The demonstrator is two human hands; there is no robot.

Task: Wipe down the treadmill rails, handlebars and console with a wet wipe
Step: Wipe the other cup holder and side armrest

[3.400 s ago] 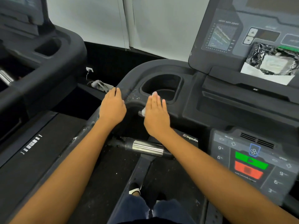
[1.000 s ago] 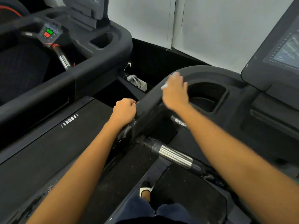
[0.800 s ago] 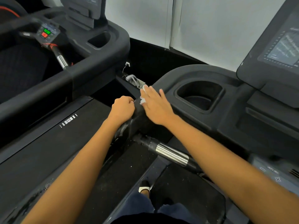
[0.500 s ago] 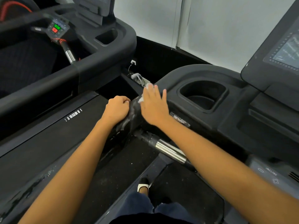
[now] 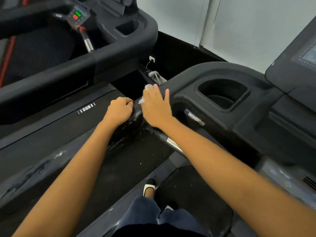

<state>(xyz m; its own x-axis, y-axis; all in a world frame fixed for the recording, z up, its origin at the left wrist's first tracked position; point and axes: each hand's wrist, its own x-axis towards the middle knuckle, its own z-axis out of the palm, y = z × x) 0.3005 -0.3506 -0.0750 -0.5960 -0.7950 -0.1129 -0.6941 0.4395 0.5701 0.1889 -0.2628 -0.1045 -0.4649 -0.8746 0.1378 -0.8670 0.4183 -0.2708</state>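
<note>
My right hand lies flat on the treadmill's left handrail, pressing a white wet wipe onto it; bits of the wipe show past the fingertips and at the thumb side. My left hand is closed around the same rail just to the left, touching the right hand. The rail's dark plastic looks wet and streaked below the hands. The console's cup holder sits to the right, and the screen is at the far right edge. A chrome pulse grip runs under my right forearm.
A second treadmill stands to the left with its own console and red and green buttons. A wall socket and cable sit in the gap between the machines. My foot rests on the belt below.
My right hand slid with the wipe from the console's top corner down to the left rail beside my left hand. The left hand kept its grip on the rail.
</note>
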